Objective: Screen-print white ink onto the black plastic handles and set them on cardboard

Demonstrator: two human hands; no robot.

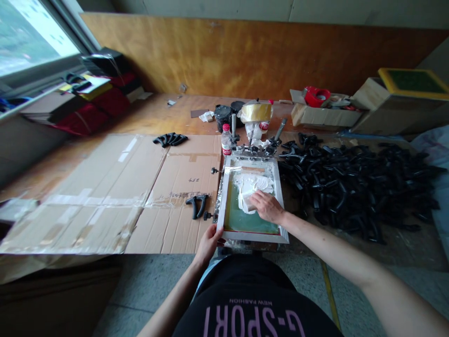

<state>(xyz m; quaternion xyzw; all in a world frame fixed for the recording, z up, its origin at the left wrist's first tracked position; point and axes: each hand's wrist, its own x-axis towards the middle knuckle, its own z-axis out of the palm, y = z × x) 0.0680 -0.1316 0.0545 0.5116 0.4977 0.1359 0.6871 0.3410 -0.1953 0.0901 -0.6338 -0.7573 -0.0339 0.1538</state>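
Observation:
A screen printing frame (284,210) with pale metal edges and a green mesh lies flat in front of me. White ink (261,181) is smeared over the upper middle of the mesh. My right hand (268,206) is closed on a small, pale, ink-covered squeegee (248,202), which rests in the ink. At the frame's near left corner is my left hand (210,238), thumb against the edge and fingers curled partly out of sight beneath. Two black curved handles (197,207) lie on the cardboard (150,229) left of the frame.
Metal clamps (252,152) hold the frame's far end. A red-capped bottle (226,139) and black tubs (223,117) stand behind. Several black handles (170,139) lie far left on the cardboard; a large heap of black handles (343,182) spreads rightward. An open carton (326,116) sits behind it.

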